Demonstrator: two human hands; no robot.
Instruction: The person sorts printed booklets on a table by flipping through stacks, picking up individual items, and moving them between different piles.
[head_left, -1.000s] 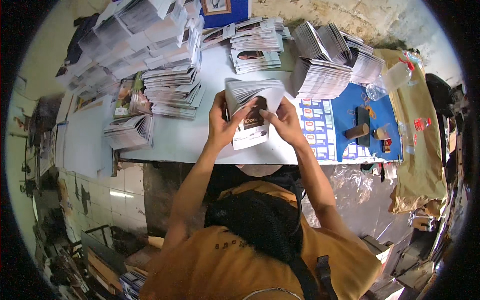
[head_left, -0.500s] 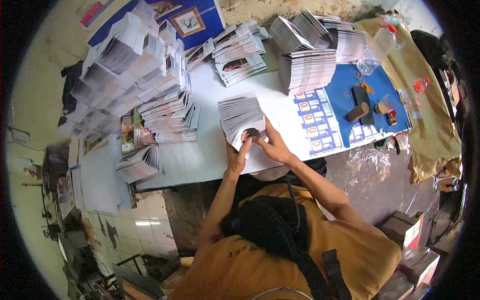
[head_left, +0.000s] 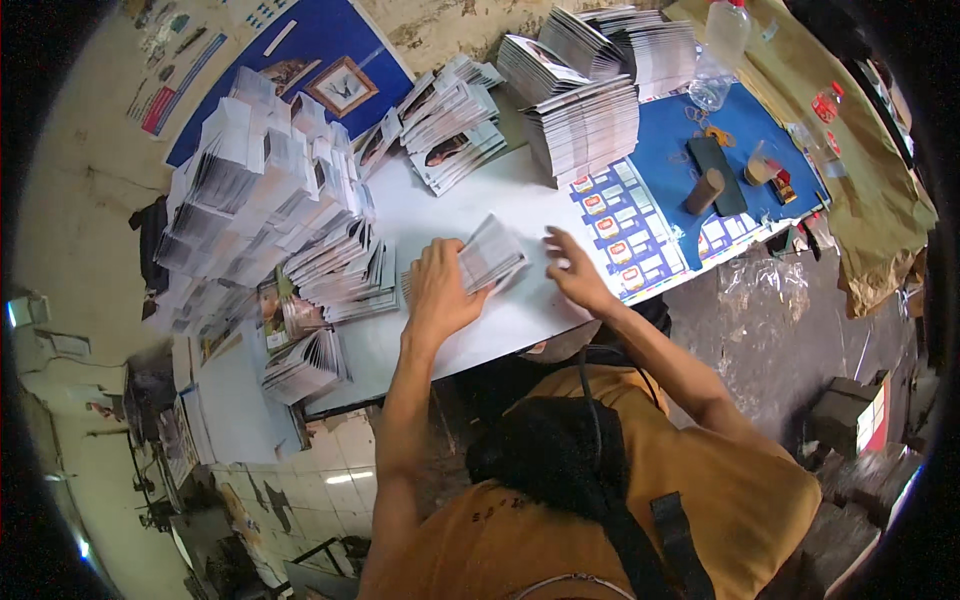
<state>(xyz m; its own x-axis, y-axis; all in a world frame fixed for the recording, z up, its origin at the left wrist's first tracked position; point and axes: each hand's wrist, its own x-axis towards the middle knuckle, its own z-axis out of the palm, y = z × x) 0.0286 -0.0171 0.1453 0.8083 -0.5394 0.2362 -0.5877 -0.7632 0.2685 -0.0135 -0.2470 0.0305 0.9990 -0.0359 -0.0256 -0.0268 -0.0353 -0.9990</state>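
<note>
A small stack of folded printed leaflets (head_left: 492,252) lies over the white tabletop in front of me, its pale side up. My left hand (head_left: 442,292) is closed on its left part, thumb along the near edge and fingers over the top. To the right of the stack, apart from it, my right hand (head_left: 578,274) is raised with fingers spread and nothing in them. The left hand covers part of the stack.
A tall pile of leaflet bundles (head_left: 250,190) stands at the left, with loose fanned leaflets (head_left: 345,270) beside it. Further stacks (head_left: 585,130) stand at the back. On the blue board (head_left: 655,130) at the right are a dark phone-like slab (head_left: 716,175), a brown cylinder (head_left: 704,191) and rubber bands (head_left: 716,135).
The fanned stack, held in both hands before, now lies flatter and turned under my left hand. My right hand has let go and moved right. The view has shifted slightly.
</note>
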